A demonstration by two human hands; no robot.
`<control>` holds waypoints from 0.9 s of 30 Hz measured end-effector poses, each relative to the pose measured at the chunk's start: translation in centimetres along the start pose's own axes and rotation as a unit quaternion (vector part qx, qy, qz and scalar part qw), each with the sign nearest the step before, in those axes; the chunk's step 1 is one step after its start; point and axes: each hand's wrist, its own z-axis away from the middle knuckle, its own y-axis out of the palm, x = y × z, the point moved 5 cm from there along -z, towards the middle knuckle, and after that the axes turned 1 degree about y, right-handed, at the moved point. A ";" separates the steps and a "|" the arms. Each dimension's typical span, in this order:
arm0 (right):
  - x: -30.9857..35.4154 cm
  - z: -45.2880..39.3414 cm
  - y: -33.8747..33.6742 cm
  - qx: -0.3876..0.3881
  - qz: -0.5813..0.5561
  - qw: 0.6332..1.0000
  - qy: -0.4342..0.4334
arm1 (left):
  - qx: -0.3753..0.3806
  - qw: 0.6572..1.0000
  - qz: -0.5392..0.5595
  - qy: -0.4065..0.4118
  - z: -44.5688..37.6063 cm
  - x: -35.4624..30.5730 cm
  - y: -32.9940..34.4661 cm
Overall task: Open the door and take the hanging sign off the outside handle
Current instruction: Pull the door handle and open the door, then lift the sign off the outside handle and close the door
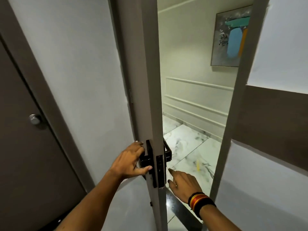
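The white door (148, 80) stands partly open and I see it edge-on. My left hand (131, 161) is shut on the black inside handle (145, 160). The black outside handle (167, 150) sticks out past the door's edge. Below it a thin pale sliver (169, 174), seemingly the hanging sign seen edge-on, hangs against the door's outer face; most of it is hidden. My right hand (183, 184) reaches through the gap with fingers apart, its index fingertip at that sliver, holding nothing.
Through the gap lie a marble-tiled corridor floor (188, 147) with a blurred yellow mark, a panelled wall and a framed painting (233, 39). The door frame (233, 114) bounds the gap on the right. A grey door with a round metal knob (35, 119) is at the left.
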 end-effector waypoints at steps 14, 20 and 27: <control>9.0 -0.4 2.4 -0.056 -0.016 0.997 -0.042 | 0.080 0.992 -0.100 -0.005 5.7 4.2 -4.5; 10.7 -0.8 1.8 -0.098 -0.060 0.992 -0.048 | 0.083 0.994 -0.074 -0.014 6.3 5.1 -4.9; 10.2 -1.0 0.7 -0.164 -0.041 0.984 -0.061 | 0.086 0.994 -0.063 -0.021 6.5 5.6 -4.2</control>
